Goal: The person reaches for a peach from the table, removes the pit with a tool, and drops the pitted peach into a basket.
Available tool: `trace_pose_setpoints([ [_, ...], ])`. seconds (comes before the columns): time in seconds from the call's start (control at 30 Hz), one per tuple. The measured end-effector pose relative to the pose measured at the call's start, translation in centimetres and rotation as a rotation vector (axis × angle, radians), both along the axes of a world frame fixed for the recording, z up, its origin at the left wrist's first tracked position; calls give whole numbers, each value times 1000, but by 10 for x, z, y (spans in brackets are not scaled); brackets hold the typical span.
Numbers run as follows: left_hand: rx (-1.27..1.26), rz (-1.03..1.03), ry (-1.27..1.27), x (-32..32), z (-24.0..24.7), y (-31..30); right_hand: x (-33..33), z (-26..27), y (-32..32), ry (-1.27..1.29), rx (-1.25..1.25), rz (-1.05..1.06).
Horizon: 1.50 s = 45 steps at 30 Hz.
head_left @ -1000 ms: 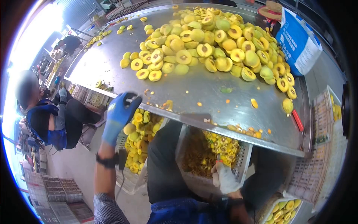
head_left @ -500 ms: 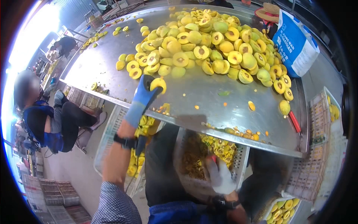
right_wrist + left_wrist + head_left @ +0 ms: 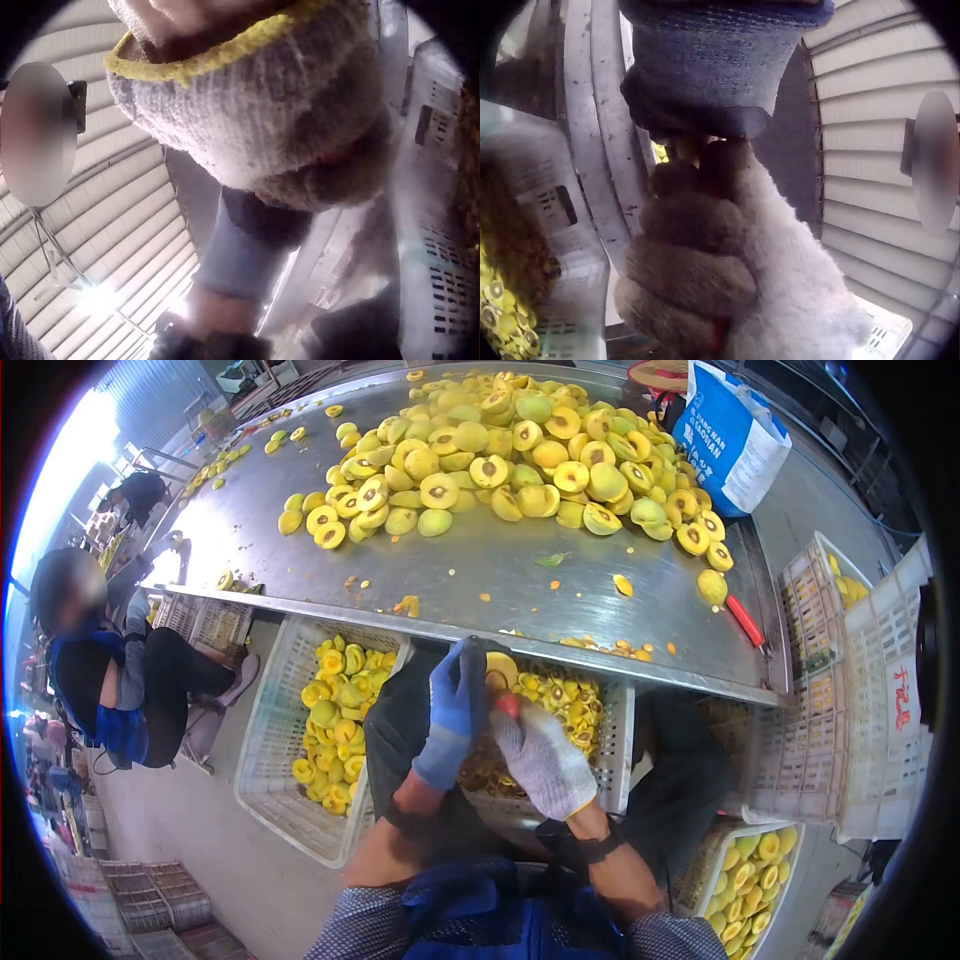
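Note:
In the head view my blue-gloved left hand (image 3: 450, 710) holds a yellow peach half (image 3: 502, 666) over the crate between my knees. My white-gloved right hand (image 3: 548, 762) grips a red-handled tool (image 3: 507, 705) against that half; its working end is hidden. In the left wrist view the right hand's curled fingers (image 3: 690, 270) wrap the red handle (image 3: 719, 334), right below the blue glove (image 3: 705, 67). From the right wrist, the white glove (image 3: 262, 135) covers most of the work. A large heap of peach halves (image 3: 440, 490) lies on the metal table (image 3: 400, 575).
A crate (image 3: 262, 760) of yellow fruit stands left, and one (image 3: 622, 750) with cut pieces below my hands. At right are another fruit crate (image 3: 700, 865) and stacked crates (image 3: 880, 690). A red-handled tool (image 3: 745, 620) and blue-white bag (image 3: 735, 435) lie right; a person (image 3: 110, 650) sits left.
My left hand reached over the table edge, picked up a peach half and brought it down to my right hand. The right hand rose slightly with the red-handled tool.

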<state>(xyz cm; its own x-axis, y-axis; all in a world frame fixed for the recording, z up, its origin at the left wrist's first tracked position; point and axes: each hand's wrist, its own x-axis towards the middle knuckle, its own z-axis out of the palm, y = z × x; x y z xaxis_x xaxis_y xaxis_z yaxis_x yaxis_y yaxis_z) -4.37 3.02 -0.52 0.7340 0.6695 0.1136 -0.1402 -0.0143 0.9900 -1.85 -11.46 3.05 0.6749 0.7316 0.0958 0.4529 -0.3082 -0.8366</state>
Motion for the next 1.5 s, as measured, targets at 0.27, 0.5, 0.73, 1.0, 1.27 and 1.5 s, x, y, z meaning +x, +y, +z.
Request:
trace_pose_setpoints([
  [0.27,76,-414,232,9,20,5,-1,-19,-18,746,283,143],
  [0.5,-227,-412,278,16,17,-18,-17,-42,-28,1475,677,160],
  [0.73,85,-129,326,-31,44,34,9,-106,-78,609,118,3],
  [1.0,748,303,778,-24,74,264,22,-90,-63,1037,-78,-164],
  [1.27,687,277,767,65,-24,402,30,-87,-41,962,-181,-146],
  [1.5,193,235,319,25,26,259,14,-49,-9,52,-76,-21],
])
